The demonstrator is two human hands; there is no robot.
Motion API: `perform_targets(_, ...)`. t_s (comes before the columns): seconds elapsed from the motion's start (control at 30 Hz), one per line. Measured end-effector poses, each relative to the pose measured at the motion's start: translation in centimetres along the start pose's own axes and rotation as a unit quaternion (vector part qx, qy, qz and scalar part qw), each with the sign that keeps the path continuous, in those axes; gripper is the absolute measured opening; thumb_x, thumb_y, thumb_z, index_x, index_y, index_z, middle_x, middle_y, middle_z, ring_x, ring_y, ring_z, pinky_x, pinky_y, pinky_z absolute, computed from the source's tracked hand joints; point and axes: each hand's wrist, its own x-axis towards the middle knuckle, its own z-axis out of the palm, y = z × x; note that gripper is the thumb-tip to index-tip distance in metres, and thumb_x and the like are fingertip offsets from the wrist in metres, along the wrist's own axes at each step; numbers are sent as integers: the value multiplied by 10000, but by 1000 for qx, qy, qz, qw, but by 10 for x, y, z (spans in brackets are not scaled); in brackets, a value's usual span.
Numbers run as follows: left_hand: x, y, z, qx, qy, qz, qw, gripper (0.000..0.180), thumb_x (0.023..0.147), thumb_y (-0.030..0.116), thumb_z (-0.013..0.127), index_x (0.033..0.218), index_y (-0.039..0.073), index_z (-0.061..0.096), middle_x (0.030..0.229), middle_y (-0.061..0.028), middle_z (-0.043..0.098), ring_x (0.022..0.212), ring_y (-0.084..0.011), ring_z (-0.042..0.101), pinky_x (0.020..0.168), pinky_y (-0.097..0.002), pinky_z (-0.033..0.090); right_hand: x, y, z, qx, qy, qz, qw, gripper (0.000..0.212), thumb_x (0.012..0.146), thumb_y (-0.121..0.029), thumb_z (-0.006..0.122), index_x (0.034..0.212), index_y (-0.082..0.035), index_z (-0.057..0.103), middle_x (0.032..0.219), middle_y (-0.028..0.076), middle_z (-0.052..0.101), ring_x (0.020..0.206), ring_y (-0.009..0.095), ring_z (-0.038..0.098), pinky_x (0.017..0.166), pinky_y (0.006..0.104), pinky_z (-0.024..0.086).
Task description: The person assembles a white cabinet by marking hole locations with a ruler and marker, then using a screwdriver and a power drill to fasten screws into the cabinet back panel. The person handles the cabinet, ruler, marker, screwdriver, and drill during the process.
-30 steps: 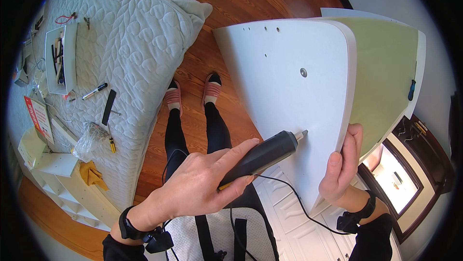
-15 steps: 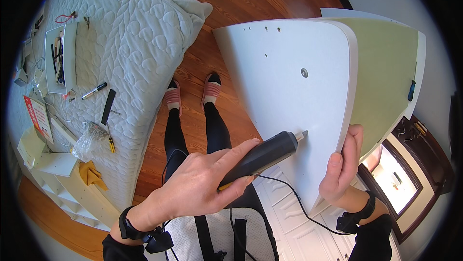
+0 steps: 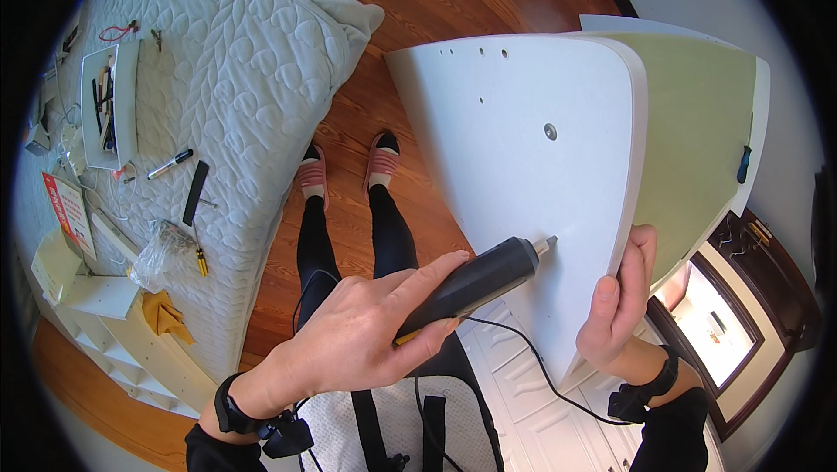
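My left hand (image 3: 366,324) is closed around a black electric screwdriver (image 3: 475,285) with a bit of yellow near its lower end. Its metal tip meets the face of a large white panel (image 3: 523,176) with a rounded corner; what lies under the tip is too small to make out. Higher on that face sits a round metal fitting (image 3: 550,132), with several small holes toward the far edge. On the right, my right hand (image 3: 617,302) grips the panel's edge, thumb on the near side and fingers curled on the other.
Behind the panel stands a pale green board (image 3: 697,123) with a blue-handled tool (image 3: 744,163) on it. To the left, a mattress (image 3: 253,80) carries a white box of tools (image 3: 131,106), a yellow-handled screwdriver (image 3: 202,263) and a plastic bag (image 3: 161,254). A black cable (image 3: 527,341) hangs between my arms.
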Motion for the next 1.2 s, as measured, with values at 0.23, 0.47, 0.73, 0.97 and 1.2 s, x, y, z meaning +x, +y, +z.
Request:
perform_targets(0.23, -1, 0, -1, 2, 3, 3, 1000, 590, 892, 221, 616, 1421, 26, 441, 884, -155, 687, 642, -248, 698, 626, -309, 569, -1, -1, 1, -1, -1, 3, 1000, 457, 971, -336, 486, 1115, 91, 559, 997, 134, 441, 871, 208, 446, 723, 310, 389)
perform_targets(0.47, -11, -3, 1, -41, 8, -25, 999, 595, 884, 261, 657, 1389, 16, 457, 895, -172, 668, 665, -276, 685, 641, -311, 534, -7, -4, 3, -32, 20, 3, 999, 482, 1008, -314, 409, 1188, 113, 541, 1008, 112, 435, 861, 195, 449, 770, 304, 382)
perform_targets(0.73, -62, -66, -28, -104, 245, -133, 955, 467, 904, 250, 695, 1243, -26, 532, 750, -25, 583, 539, -63, 527, 495, -233, 440, -32, -56, 18, -296, 233, -9, 926, 341, 1023, -131, 350, 1139, 79, 592, 869, 40, 470, 855, 169, 414, 798, 294, 357)
perform_targets(0.97, -102, -162, -100, -162, 472, -167, 850, 432, 938, 283, 656, 1223, -22, 545, 658, 3, 517, 462, -57, 475, 414, -233, 372, -50, -118, 87, -77, 44, 69, 994, 259, 882, 124, 549, 1086, 36, 681, 929, 91, 591, 845, 200, 629, 743, 312, 503)
perform_targets(1.2, -155, -236, -152, 71, 548, -160, 818, 507, 849, 206, 706, 1284, 27, 515, 1065, -217, 642, 965, -387, 618, 826, -421, 486, -43, -189, 131, 13, -10, 112, 994, 246, 937, 30, 536, 1139, 6, 674, 962, 91, 625, 857, 173, 627, 649, 266, 472)
